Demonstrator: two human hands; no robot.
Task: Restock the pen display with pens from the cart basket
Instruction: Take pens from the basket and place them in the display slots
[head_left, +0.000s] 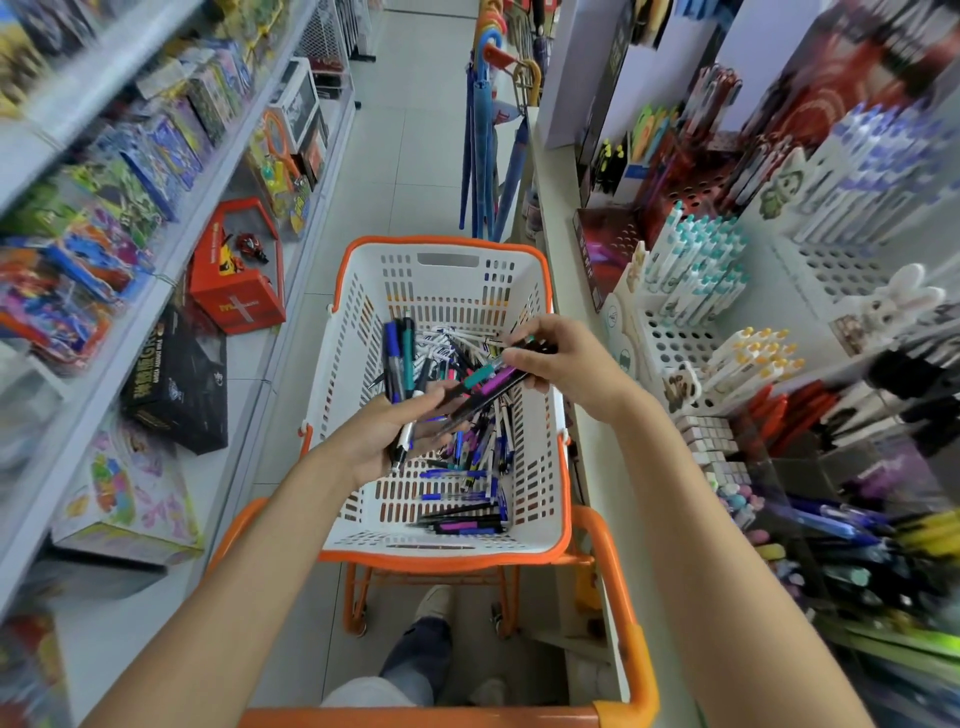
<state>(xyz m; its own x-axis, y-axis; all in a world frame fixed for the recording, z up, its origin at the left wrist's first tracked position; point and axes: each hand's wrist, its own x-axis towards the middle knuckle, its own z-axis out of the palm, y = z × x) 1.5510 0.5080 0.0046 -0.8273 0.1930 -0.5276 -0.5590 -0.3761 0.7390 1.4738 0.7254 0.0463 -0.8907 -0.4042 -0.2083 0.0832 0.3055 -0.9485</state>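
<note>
Pens (470, 462) lie loose across the floor of the white, orange-rimmed cart basket (447, 243) straight ahead of me, with both my hands over it. My left hand (382, 441) is palm up with its fingers curled round a mixed bunch (399, 358) of blue, teal and dark barrels that stand up past the fingertips; a white pen (404, 441) lies across the palm below. My right hand (558, 364) pinches a few dark pens (491, 378) with teal and purple grips between thumb and fingers, and their far ends reach down to the left hand's fingertips. I judge the step in hand to be sorting: pulling like pens together before anything goes to the pen display (670, 338), the white perforated racks on the shelf (556, 218) to my right, where teal-capped pens (698, 260) fill one block and rows of holes in front of them stand open. To do it well I would group by colour and make, turn every barrel the same way round, and tighten the left hand's grip before lifting, since the bunch is fanned and a loose one could slide back into the basket. I would carry only as many as the right hand can feed singly into the holes, each to its matching rack.
</note>
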